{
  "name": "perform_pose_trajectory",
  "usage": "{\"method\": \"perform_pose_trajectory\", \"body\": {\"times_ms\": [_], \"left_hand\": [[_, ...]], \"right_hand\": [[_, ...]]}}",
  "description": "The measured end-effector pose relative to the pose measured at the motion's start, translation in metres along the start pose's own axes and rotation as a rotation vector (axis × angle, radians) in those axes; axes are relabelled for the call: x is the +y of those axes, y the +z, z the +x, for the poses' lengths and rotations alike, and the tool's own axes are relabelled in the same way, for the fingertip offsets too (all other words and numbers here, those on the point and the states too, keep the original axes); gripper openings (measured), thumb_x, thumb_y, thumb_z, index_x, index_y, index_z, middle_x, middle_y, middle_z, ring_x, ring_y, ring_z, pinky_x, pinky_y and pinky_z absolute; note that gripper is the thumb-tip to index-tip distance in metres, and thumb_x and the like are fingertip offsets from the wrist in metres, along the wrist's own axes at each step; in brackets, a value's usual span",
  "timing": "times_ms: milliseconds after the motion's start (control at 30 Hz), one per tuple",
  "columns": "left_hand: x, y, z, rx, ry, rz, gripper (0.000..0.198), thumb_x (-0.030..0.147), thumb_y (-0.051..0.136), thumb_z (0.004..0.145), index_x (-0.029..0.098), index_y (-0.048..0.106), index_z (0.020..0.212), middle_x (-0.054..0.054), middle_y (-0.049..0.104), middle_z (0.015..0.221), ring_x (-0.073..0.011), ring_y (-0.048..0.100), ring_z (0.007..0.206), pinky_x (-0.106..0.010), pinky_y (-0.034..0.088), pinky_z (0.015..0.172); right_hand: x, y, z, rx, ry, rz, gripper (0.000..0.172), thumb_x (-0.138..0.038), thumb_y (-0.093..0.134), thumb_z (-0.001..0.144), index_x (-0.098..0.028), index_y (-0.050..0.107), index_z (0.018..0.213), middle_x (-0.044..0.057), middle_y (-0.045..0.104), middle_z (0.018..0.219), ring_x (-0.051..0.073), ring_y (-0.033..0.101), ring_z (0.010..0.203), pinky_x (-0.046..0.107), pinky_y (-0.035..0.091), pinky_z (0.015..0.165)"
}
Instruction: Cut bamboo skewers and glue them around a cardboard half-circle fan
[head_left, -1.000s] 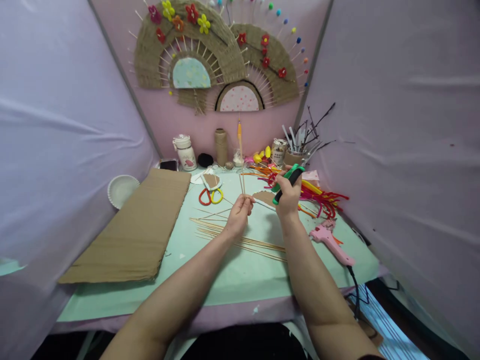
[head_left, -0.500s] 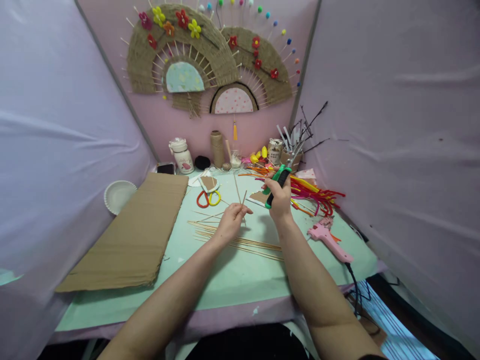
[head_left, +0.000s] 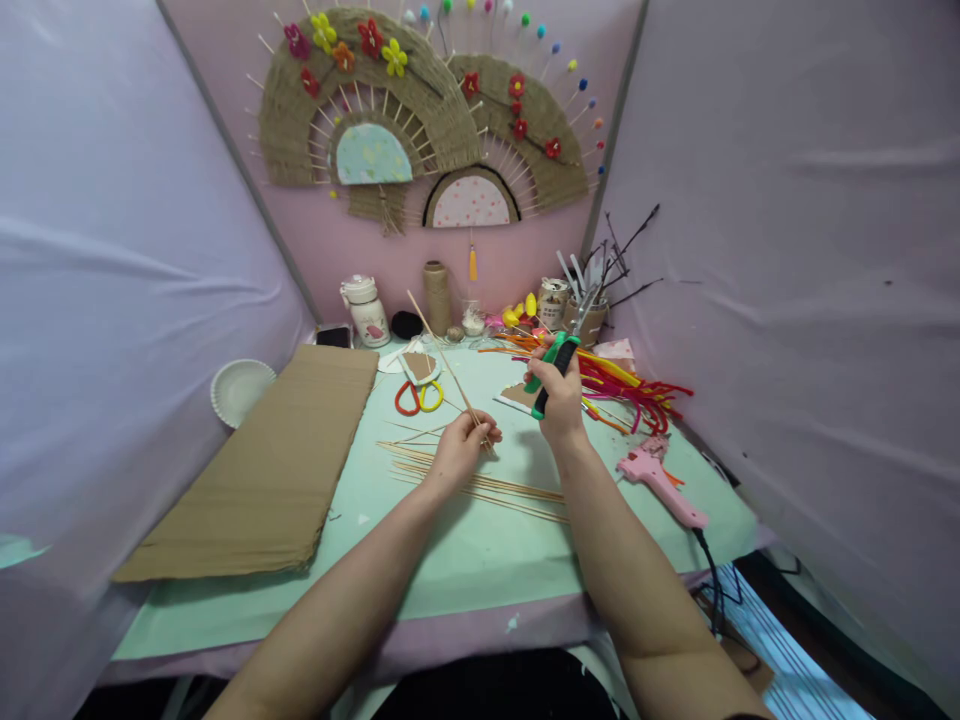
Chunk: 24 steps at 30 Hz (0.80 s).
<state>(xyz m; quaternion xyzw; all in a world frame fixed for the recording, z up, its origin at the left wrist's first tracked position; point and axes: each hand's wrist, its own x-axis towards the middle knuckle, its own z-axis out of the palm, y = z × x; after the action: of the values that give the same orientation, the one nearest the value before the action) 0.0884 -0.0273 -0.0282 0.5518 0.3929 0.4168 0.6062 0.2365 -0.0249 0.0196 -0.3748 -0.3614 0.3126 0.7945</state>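
Thin bamboo sticks are pinched in my left hand (head_left: 463,445); the long stick (head_left: 442,350) leans up and to the left, while the lower ends show below my fingers. Several more bamboo sticks (head_left: 517,492) lie on the table just under and beside that hand. To the right, my right hand (head_left: 559,395) is wrapped around shears (head_left: 555,375) with green and black handles. Their metal blades point up and away, and overlap the cup behind, so I cannot tell how far they are apart.
A cardboard sheet (head_left: 270,460) covers the left side, beside a white dish (head_left: 242,390). Scissors (head_left: 418,398) lie behind my left hand. On the right are colourful pipe cleaners (head_left: 630,385) and a pink glue gun (head_left: 660,485). A jar (head_left: 365,312) and twine spool (head_left: 436,298) stand at the back.
The long stick in my left hand has swung from near upright to a leftward lean, and more of its length shows. My right hand and the shears have hardly moved.
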Motion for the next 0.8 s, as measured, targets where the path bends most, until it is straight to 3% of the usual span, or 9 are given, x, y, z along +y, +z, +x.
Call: {"method": "perform_pose_trajectory", "body": {"times_ms": [167,400,500,600,800], "left_hand": [[-0.003,-0.014,0.004,0.000,0.006,0.275,0.017,0.031,0.064,0.073,0.015,0.066,0.072,-0.005,0.066,0.076,-0.0162,0.062,0.073,-0.027,0.054,0.069],[0.011,-0.026,0.000,0.054,0.134,0.643,0.019,0.030,0.053,0.085,0.017,0.066,0.081,-0.004,0.069,0.075,-0.0171,0.064,0.070,-0.027,0.048,0.068],[0.023,-0.026,-0.004,0.080,0.220,0.894,0.017,0.027,0.052,0.088,0.019,0.066,0.084,-0.004,0.070,0.078,-0.0177,0.064,0.072,-0.026,0.044,0.068],[0.032,-0.020,-0.008,0.058,0.201,1.106,0.013,0.023,0.053,0.088,0.019,0.065,0.085,-0.005,0.070,0.079,-0.0191,0.063,0.075,-0.027,0.039,0.066],[0.036,-0.013,-0.009,0.027,0.148,1.161,0.013,0.021,0.053,0.090,0.018,0.065,0.085,-0.005,0.070,0.079,-0.0182,0.061,0.074,-0.026,0.035,0.065]], "right_hand": [[-0.001,0.001,-0.001,-0.003,0.008,-0.015,0.045,-0.032,0.066,0.069,-0.027,0.053,0.112,-0.004,0.051,0.087,0.011,0.048,0.066,0.025,0.043,0.063],[-0.003,0.001,-0.002,-0.024,0.024,-0.025,0.046,-0.031,0.065,0.069,-0.027,0.051,0.113,-0.005,0.050,0.086,0.010,0.048,0.065,0.025,0.042,0.064],[-0.003,0.002,-0.002,-0.030,0.036,-0.035,0.046,-0.032,0.065,0.069,-0.027,0.050,0.112,-0.005,0.051,0.086,0.010,0.049,0.065,0.025,0.043,0.062],[-0.003,0.003,-0.003,-0.037,0.060,-0.030,0.045,-0.033,0.066,0.067,-0.026,0.050,0.108,-0.005,0.051,0.086,0.010,0.049,0.064,0.025,0.043,0.059],[-0.004,0.004,-0.005,-0.042,0.073,-0.031,0.040,-0.032,0.067,0.067,-0.025,0.050,0.102,-0.005,0.051,0.085,0.010,0.050,0.064,0.025,0.042,0.059]]}}
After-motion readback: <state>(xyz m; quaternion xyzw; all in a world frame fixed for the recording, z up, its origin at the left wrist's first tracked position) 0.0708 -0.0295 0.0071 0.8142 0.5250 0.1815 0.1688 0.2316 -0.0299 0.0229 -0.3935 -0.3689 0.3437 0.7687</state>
